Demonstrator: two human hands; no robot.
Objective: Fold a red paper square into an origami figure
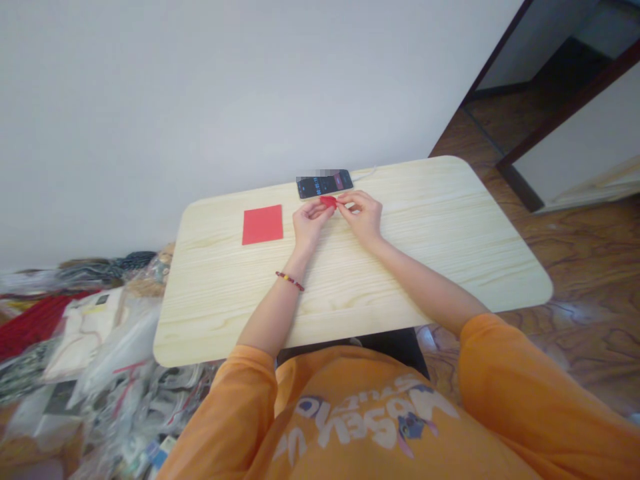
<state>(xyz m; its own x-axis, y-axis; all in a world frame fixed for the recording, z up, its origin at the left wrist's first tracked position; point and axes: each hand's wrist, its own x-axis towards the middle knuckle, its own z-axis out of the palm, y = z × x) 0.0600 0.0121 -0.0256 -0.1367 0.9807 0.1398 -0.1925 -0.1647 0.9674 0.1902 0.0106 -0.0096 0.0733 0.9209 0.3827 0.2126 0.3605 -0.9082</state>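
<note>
A small folded piece of red paper is pinched between my two hands above the far middle of the table. My left hand grips its left side, with the thumb and fingers closed on it. My right hand pinches the right edge between thumb and forefinger. Fingers cover part of the folds, so the exact shape is unclear. To the left of my left hand, a flat square of red paper lies on the table. Just beyond my hands is a phone with a timer on its screen.
The pale wood table has rounded corners and stands against a white wall. A white cable runs from the phone. Clothes and plastic bags are heaped at the left; a doorway and wooden floor are at the right.
</note>
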